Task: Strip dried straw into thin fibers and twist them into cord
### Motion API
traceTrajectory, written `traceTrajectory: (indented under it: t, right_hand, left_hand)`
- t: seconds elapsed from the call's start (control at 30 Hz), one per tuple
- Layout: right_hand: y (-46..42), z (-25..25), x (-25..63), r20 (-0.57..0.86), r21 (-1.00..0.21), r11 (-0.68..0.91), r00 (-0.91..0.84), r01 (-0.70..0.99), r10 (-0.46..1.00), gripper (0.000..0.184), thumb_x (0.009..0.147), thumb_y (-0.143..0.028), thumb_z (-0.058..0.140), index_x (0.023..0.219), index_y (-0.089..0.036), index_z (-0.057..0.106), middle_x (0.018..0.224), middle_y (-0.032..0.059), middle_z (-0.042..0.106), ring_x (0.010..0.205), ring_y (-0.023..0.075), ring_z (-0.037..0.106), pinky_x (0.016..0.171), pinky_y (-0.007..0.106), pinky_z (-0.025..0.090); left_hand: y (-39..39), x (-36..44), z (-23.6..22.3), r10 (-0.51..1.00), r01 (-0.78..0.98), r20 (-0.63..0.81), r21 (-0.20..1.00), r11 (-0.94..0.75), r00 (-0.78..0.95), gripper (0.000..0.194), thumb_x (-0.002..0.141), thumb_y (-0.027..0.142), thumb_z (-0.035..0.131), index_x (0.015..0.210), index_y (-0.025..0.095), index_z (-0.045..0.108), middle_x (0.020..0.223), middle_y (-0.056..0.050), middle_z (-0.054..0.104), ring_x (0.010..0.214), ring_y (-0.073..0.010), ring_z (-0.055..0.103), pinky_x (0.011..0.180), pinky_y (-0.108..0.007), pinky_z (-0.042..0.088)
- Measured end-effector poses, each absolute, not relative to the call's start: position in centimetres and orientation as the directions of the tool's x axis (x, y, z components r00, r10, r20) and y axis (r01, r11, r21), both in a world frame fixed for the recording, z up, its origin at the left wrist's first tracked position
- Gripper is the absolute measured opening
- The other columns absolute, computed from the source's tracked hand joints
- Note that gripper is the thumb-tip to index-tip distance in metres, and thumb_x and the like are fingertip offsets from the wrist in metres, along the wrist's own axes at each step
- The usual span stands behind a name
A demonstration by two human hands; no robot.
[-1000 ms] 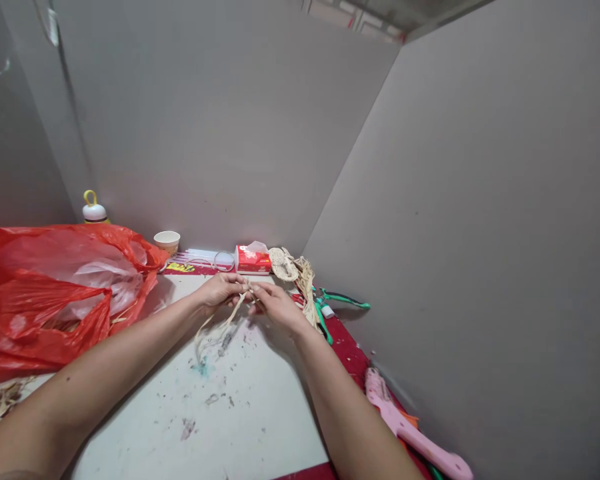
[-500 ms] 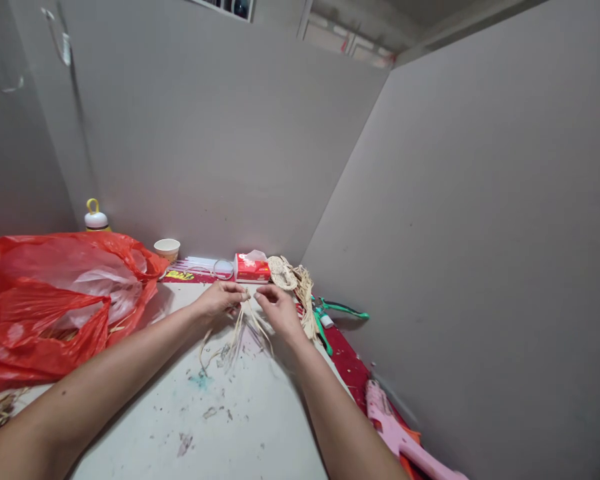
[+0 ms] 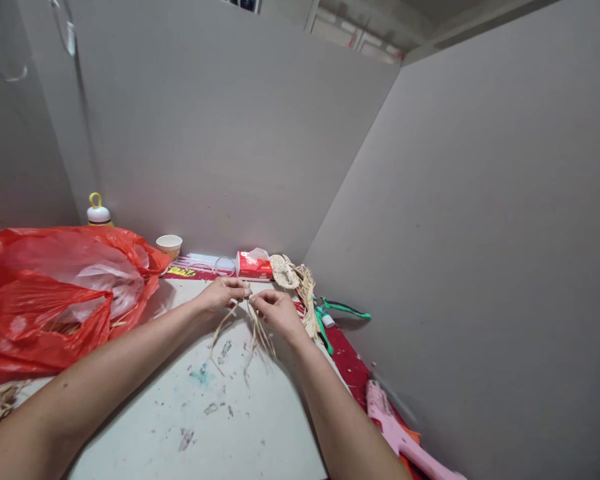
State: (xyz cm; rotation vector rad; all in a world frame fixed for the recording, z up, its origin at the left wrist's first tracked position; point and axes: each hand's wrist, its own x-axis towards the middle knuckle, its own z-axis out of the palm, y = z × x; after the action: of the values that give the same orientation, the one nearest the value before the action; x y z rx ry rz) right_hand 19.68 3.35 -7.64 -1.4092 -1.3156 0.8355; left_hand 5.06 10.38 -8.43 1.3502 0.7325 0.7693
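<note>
Over the far part of the stained white board (image 3: 180, 400), my two hands meet around a small bunch of pale straw strands (image 3: 255, 330). My left hand (image 3: 223, 295) pinches the top of the bunch between thumb and fingers. Close against it on the right, my right hand (image 3: 275, 310) is closed in a pinch on the strands just below. Loose ends hang and fan out beneath the fingers, one bent off to the left. The fingertips cover the point where the strands come together.
At left a large red plastic bag (image 3: 70, 287) bulges beside a bottle (image 3: 99, 215). Along the back stand a paper cup (image 3: 169, 245), a red tissue pack (image 3: 253, 265) and a woven straw piece (image 3: 284, 272). Green-handled pliers (image 3: 325, 320) and a pink glue gun (image 3: 395, 427) lie at right.
My right hand has moved slightly left and now touches the strands beside my left hand. The hanging ends have shifted to the right. The view has tilted a little.
</note>
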Motion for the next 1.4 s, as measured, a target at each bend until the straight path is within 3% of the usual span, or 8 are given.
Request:
traceTrajectory:
  t: [0.53,0.8,0.97,1.2,1.4]
  right_hand:
    - [3.7,-8.1,21.4,-0.001,-0.985,-0.009,0.048,0.17,0.999,0.032,0.06,-0.043,0.07,0.067,-0.012,0.067,0.058,0.0005,0.058,0.05,0.0087,0.044,0.048,0.022,0.032]
    - [3.7,-8.1,21.0,0.027,-0.977,0.013,0.061,0.213,0.998,0.02,0.065,-0.033,0.063,0.061,-0.014,0.058,0.055,-0.0007,0.057,0.047,0.0072,0.044,0.048,0.021,0.032]
    - [3.6,-8.1,20.9,-0.02,-0.985,-0.023,0.017,0.17,1.0,0.02,0.067,-0.036,0.058,0.072,-0.017,0.052,0.06,0.0,0.061,0.043,0.008,0.046,0.043,0.02,0.032]
    - [3.1,-7.4,20.7,-0.027,-0.987,-0.03,0.021,0.156,0.999,0.029,0.066,-0.039,0.065,0.08,-0.016,0.057,0.048,-0.0085,0.04,0.039,0.0045,0.026,0.039,0.02,0.016]
    - [3.1,-7.4,20.7,-0.013,-0.979,-0.013,0.005,0.202,1.0,0.032,0.058,-0.042,0.072,0.061,-0.014,0.057,0.05,-0.0056,0.043,0.043,0.005,0.03,0.043,0.022,0.019]
  left_hand:
    - [10.6,4.9,-8.3,0.76,-0.083,0.021,0.996,0.043,0.649,0.028,0.059,0.035,0.076,0.07,0.013,0.062,0.057,0.002,0.057,0.052,-0.0083,0.05,0.053,-0.022,0.035]
    - [10.7,4.8,-8.2,0.756,-0.066,0.037,0.998,0.009,0.653,0.024,0.059,0.03,0.076,0.066,0.013,0.062,0.049,0.004,0.053,0.043,-0.0058,0.044,0.048,-0.02,0.03]
    - [10.7,4.9,-8.1,0.738,-0.072,0.067,0.997,-0.025,0.672,0.025,0.059,0.031,0.075,0.067,0.012,0.062,0.049,0.004,0.052,0.044,-0.006,0.044,0.048,-0.021,0.032]
    - [10.2,5.0,-8.0,0.759,-0.035,0.093,0.995,-0.092,0.644,0.022,0.061,0.031,0.073,0.067,0.013,0.062,0.052,0.004,0.054,0.045,-0.0066,0.044,0.048,-0.021,0.034]
    - [10.1,5.3,-8.1,0.765,-0.03,0.088,0.996,-0.089,0.638,0.023,0.06,0.032,0.073,0.067,0.013,0.064,0.055,0.002,0.056,0.048,-0.0073,0.045,0.05,-0.022,0.035]
